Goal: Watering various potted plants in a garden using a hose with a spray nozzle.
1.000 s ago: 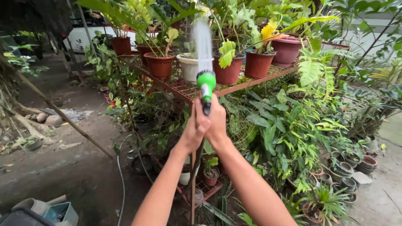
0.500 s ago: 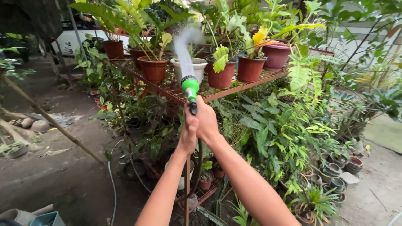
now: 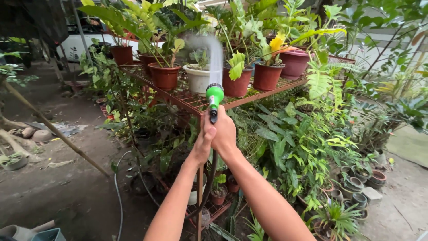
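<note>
Two bare forearms reach forward, left hand (image 3: 201, 145) and right hand (image 3: 224, 134) clasped together around a green spray nozzle (image 3: 214, 98) held upright, its hose (image 3: 208, 178) hanging below. Spray (image 3: 216, 58) rises toward a white pot (image 3: 198, 78). Beyond: rust-red wire shelf (image 3: 196, 102), terracotta pots (image 3: 164, 75), leafy plants (image 3: 294, 138) at right.

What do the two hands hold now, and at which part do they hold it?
Both hands, left hand and right hand, grip the green spray nozzle by its dark handle, below the head.
</note>
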